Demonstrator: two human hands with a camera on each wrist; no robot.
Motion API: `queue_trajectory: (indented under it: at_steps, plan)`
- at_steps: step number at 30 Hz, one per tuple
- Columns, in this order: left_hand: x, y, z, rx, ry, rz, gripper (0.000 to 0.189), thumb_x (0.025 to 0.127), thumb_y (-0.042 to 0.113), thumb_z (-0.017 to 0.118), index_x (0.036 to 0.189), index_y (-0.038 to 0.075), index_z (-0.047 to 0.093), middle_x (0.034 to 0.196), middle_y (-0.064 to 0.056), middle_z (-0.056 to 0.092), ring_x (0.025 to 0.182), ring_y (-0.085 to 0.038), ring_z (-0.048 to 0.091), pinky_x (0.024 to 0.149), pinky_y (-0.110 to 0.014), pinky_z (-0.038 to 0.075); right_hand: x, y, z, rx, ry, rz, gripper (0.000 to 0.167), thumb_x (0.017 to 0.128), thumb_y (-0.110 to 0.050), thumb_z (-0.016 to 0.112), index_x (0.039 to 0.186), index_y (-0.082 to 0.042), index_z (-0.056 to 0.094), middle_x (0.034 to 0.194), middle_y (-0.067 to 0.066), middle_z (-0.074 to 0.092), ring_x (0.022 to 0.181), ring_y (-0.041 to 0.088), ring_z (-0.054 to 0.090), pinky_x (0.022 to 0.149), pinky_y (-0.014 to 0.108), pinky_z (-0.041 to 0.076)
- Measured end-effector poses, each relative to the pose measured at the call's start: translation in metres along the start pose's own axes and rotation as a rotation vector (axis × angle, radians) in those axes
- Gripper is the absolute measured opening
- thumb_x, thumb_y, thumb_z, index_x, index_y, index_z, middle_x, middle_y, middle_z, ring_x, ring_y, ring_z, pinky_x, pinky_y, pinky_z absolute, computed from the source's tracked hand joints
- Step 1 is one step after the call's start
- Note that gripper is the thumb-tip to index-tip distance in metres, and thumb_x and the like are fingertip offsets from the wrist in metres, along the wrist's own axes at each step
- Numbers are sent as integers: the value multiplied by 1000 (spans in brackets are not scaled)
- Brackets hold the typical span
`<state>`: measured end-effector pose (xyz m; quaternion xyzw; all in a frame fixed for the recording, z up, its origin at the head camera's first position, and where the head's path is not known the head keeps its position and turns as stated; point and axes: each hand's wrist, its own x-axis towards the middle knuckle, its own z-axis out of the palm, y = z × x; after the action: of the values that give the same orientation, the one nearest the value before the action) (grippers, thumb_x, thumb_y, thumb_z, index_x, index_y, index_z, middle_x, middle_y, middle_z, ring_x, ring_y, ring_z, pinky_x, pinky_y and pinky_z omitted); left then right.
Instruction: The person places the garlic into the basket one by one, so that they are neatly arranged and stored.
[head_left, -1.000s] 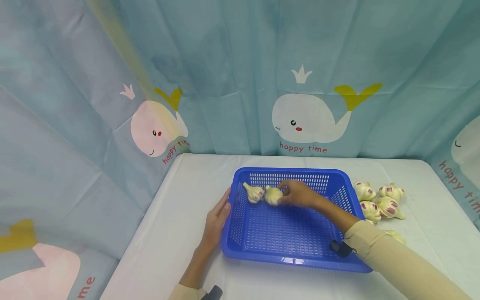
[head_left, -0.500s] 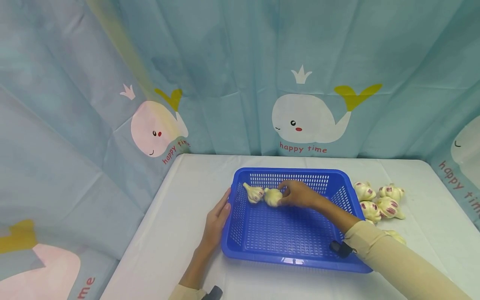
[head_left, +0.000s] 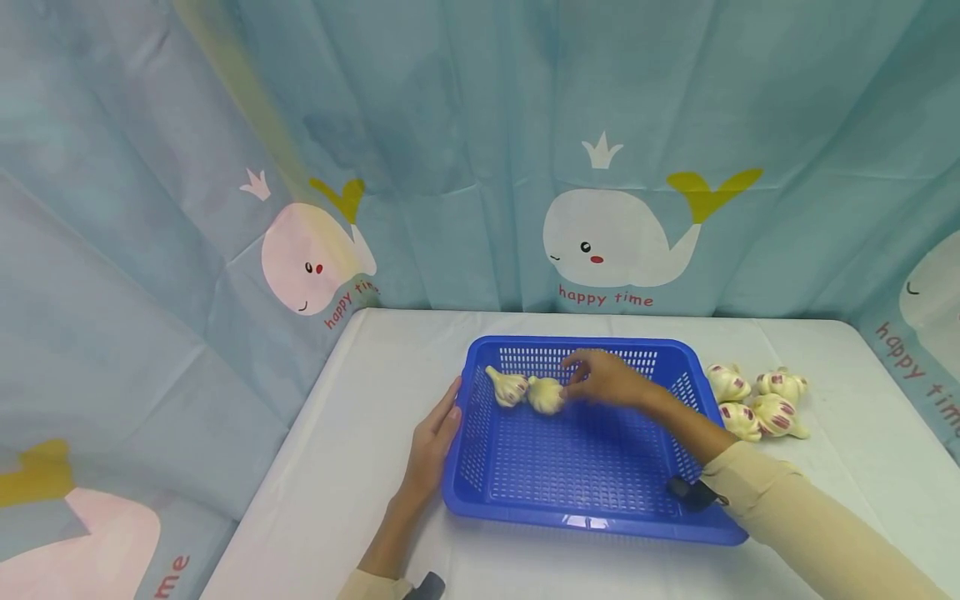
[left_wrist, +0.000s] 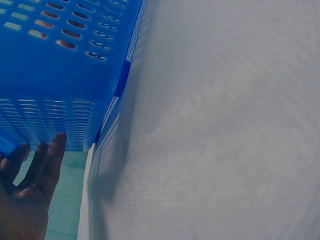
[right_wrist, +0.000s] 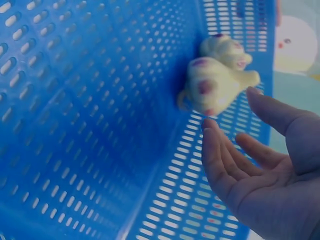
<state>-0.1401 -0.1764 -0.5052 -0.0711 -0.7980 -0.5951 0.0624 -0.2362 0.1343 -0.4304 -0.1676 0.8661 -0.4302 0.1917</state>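
Observation:
A blue plastic basket (head_left: 577, 523) with slotted walls stands on the table. Two garlic bulbs lie in its far left corner: a left bulb (head_left: 510, 388) with its stem pointing up-left, and a right bulb (head_left: 545, 395) beside it. Just right of that second bulb is my right hand (head_left: 606, 379), its thumb and fingers spread apart. In the right wrist view the fingertips (right_wrist: 210, 127) are close to the nearer bulb (right_wrist: 212, 87), with nothing held. My left hand (head_left: 433, 442) rests against the basket's left side, and its extended fingers (left_wrist: 52, 162) touch the slotted wall.
Several more garlic bulbs (head_left: 776, 414) lie in a group on the white tablecloth (head_left: 360, 400), right of the basket. My right sleeve (head_left: 795, 517) crosses the basket's right rim. A whale-print curtain (head_left: 465, 233) hangs behind the table.
The right hand has let go of the right garlic bulb and drawn slightly back to the right, fingers spreading. The bulb shifted slightly left beside the other one. The left hand has stayed put.

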Motion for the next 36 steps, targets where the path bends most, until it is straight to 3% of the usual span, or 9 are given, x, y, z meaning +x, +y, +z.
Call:
queue_trajectory:
  at_steps: [13,19,25,31,36]
  plan:
    - [0,-1,1,-2,-2,9,51,115,39,42,164,30,41,167,12,42,156,-9,35,126,-22,29,-22,-11,-28,78,42,-15,60,95,-21,80,145,2,58,119,20,71,104,38,74,89,52,66]
    - [0,-1,0,-10,-7,9,51,115,39,42,165,28,41,167,11,41,157,-9,35,125,-19,28,-36,-14,-40,92,67,-50,59,96,-21,80,146,2,58,121,19,72,104,30,74,88,48,67]
    - [0,-1,0,-7,-2,5,52,115,39,42,164,26,41,167,11,42,156,-10,35,125,-18,28,-55,-18,-52,113,90,-85,57,98,-23,78,147,-1,57,121,17,73,109,36,73,86,43,67]
    - [0,-1,0,-4,-4,3,52,115,39,42,165,27,41,167,12,41,157,-9,34,125,-18,28,-73,-19,-62,75,139,-83,56,99,-31,77,147,-9,58,120,12,75,109,27,74,87,40,65]
    - [0,-2,0,-13,-9,3,51,115,39,42,165,28,41,167,12,41,157,-9,34,125,-19,28,-89,-16,-68,49,170,-97,56,101,-33,75,149,-10,57,122,11,73,109,28,74,84,36,65]
